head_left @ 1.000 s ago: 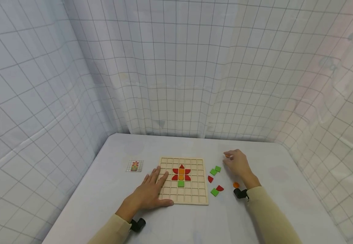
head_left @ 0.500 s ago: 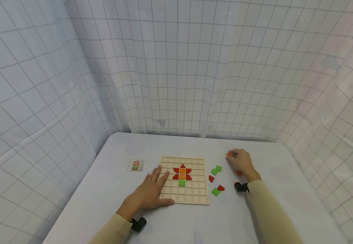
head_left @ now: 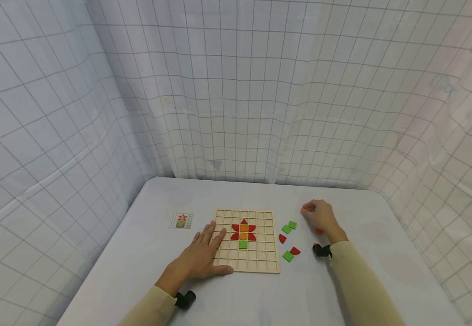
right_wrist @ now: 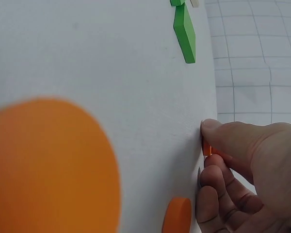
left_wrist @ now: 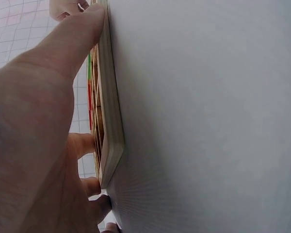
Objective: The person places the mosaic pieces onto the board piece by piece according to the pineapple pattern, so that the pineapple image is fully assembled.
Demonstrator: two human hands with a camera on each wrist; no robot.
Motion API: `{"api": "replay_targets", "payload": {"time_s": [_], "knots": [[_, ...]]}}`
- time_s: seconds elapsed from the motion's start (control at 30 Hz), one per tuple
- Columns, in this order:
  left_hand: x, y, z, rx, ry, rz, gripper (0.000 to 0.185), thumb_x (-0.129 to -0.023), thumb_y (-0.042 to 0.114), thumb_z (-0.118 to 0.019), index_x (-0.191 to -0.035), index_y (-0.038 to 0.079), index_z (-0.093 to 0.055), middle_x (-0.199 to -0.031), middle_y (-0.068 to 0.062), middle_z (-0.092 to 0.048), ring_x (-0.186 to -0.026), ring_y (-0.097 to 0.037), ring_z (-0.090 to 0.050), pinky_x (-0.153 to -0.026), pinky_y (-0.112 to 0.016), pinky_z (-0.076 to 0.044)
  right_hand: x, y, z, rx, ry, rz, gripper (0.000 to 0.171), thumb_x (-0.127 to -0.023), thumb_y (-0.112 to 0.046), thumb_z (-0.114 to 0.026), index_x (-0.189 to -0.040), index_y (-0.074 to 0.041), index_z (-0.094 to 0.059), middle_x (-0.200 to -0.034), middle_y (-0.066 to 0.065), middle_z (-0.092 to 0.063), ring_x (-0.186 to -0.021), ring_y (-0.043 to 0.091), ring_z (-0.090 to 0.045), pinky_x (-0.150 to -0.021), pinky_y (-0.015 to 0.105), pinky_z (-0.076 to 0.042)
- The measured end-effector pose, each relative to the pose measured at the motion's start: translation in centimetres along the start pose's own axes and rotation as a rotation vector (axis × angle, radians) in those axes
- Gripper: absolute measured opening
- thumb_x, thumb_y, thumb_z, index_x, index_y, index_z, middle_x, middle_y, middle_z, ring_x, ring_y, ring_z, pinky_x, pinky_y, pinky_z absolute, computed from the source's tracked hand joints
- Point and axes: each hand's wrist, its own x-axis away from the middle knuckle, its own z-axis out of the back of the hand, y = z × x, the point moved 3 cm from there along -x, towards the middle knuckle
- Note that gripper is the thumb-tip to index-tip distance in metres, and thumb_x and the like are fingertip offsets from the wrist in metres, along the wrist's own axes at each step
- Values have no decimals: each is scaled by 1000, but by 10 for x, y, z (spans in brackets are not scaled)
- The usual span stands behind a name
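My left hand [head_left: 203, 254] lies spread over the left edge of a square wooden grid board [head_left: 264, 262], with the thumb at its near edge. In the board's middle sit a red triangle [head_left: 244, 222], an orange square [head_left: 243, 228], an orange disc [head_left: 243, 236], red petal-shaped pieces [head_left: 251, 237] and a green square [head_left: 243, 245]. To the right of the board, my right hand [head_left: 320, 215] pinches a small orange piece [right_wrist: 206, 147] between thumb and fingers, low over the table. Its outline is mostly hidden by the fingers. An orange disc [right_wrist: 177, 216] lies below that hand.
Loose green squares [head_left: 288, 256] and red quarter-round pieces [head_left: 295, 251] lie between board and right hand. Another orange disc [right_wrist: 53, 170] is close to the right wrist camera. A pattern card [head_left: 181, 221] lies left of the board. Grid-marked curtains [head_left: 236, 113] surround the white table.
My right hand has moved slightly right, then a little back left and nearer, with the orange piece in its fingers. My left hand stays on the board.
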Motion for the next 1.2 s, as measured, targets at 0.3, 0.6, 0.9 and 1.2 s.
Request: {"api": "replay_targets", "payload": {"time_s": [0.3, 0.6, 0.9, 1.2], "knots": [[0, 0, 0, 4, 3, -1, 126, -95, 76, -85, -185, 8, -29, -194, -33, -13, -181, -53, -19, -145, -73, -25, 6, -4, -2, -5, 3, 4, 28, -111, -22, -81, -125, 2, -83, -120, 21, -84, -110, 35, -77, -97, 51, -65], [1, 0, 0, -2, 3, -5, 126, -96, 77, -84, -185, 8, -28, -194, -33, -12, -181, -53, -20, -144, -73, -25, 20, -22, -3, 13, 8, 38, 25, -111, -19, -81, -124, 1, -84, -117, 20, -85, -106, 33, -76, -96, 51, -66], [1, 0, 1, -1, 5, -13, 126, -96, 76, -84, -185, 7, -28, -193, -33, -12, -181, -54, -20, -144, -74, -26, 33, -43, -6, -10, -3, 89, 21, -106, -16, -86, -120, 0, -85, -111, 16, -84, -99, 27, -77, -89, 43, -66], [-1, -1, -1, -10, 5, -16, 127, -95, 77, -84, -185, 7, -28, -193, -33, -12, -181, -55, -20, -144, -74, -26, 51, -64, -16, -37, -46, 205, 16, -104, -13, -89, -117, -4, -85, -112, 11, -83, -95, 20, -78, -82, 31, -64]]}}
